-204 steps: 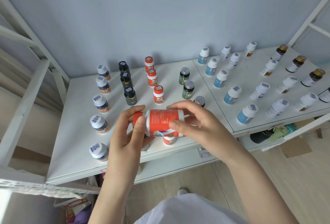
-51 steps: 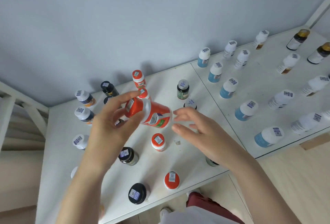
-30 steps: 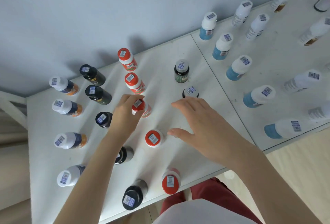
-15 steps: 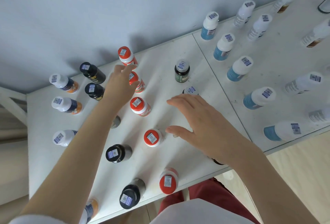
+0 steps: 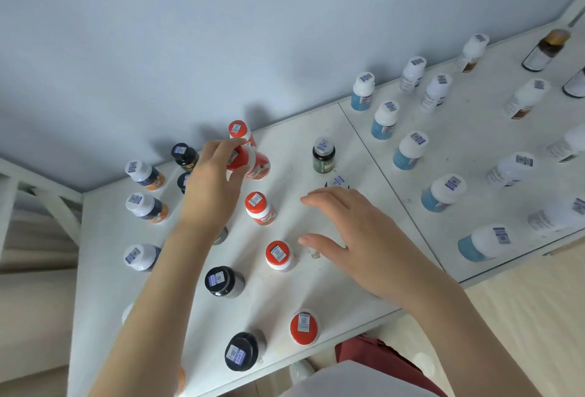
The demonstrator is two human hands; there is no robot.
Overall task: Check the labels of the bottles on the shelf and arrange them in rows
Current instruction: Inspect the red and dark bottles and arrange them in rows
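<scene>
A white shelf top (image 5: 104, 270) carries rows of small bottles. My left hand (image 5: 212, 188) grips the red cap of a tilted red bottle (image 5: 253, 162), second from the back in the red-capped row. Behind it stands another red bottle (image 5: 239, 131). More red-capped bottles stand nearer in the same row: one (image 5: 258, 207), one (image 5: 278, 254), and one (image 5: 304, 327) near the front edge. My right hand (image 5: 357, 238) hovers over the shelf with fingers spread and relaxed, holding nothing. It partly hides a dark bottle (image 5: 337, 181).
Black-capped bottles (image 5: 221, 281) and white-capped orange-labelled bottles (image 5: 142, 207) line up to the left. A dark green bottle (image 5: 323, 153) stands at the back. Blue and white bottles (image 5: 408, 150) fill the right panel. A blue wall rises behind; the front edge is close.
My left hand set the checked red bottle into the row, reached farther back, and now grips and tilts the second red bottle. My right hand stayed hovering in place.
</scene>
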